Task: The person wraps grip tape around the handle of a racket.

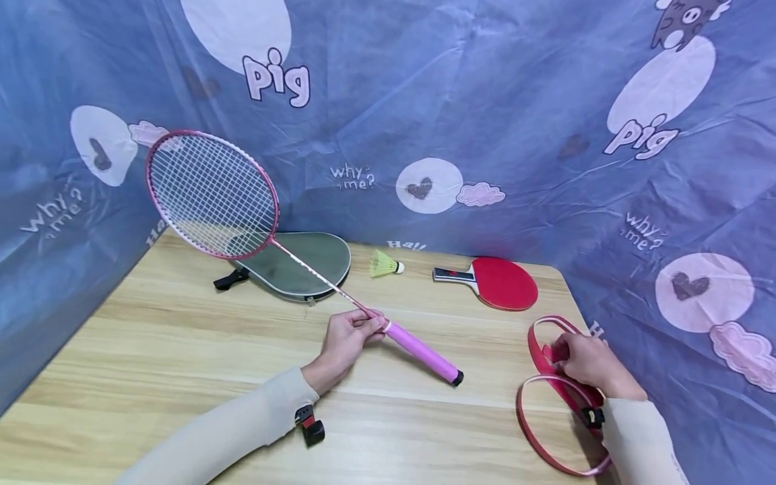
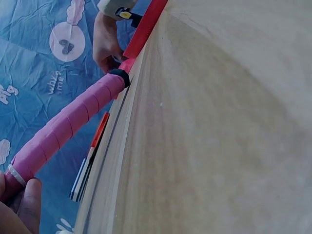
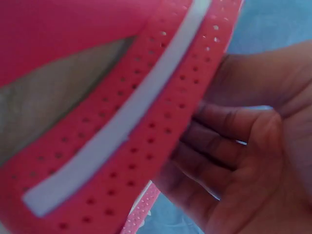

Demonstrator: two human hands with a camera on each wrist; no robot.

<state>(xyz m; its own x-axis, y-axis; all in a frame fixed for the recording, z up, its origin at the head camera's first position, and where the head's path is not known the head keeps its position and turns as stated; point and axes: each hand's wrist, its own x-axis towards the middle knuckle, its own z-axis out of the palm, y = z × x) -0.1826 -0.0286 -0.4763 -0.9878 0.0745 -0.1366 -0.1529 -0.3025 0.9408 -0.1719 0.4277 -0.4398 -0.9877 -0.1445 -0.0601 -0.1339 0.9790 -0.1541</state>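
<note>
My left hand point(image 1: 350, 337) pinches a badminton racket point(image 1: 422, 351) where the thin shaft meets its pink wrapped handle. The strung head tilts up to the far left, and the handle's black end points toward the near right. At the right, my right hand point(image 1: 591, 364) grips a looped red perforated grip tape point(image 1: 565, 391). In the right wrist view the tape point(image 3: 168, 114) shows rows of small holes and a white stripe, with my fingers point(image 3: 204, 161) behind its edge. The left wrist view shows the handle point(image 2: 68, 122) rising from my thumb and fingers.
A green racket cover point(image 1: 321, 259) with a black strap lies at the back left, partly behind the strings. Beside it are a yellow shuttlecock point(image 1: 383, 264) and a red table tennis bat point(image 1: 506, 283). Blue printed cloth point(image 1: 376, 101) walls the wooden table point(image 1: 182, 350).
</note>
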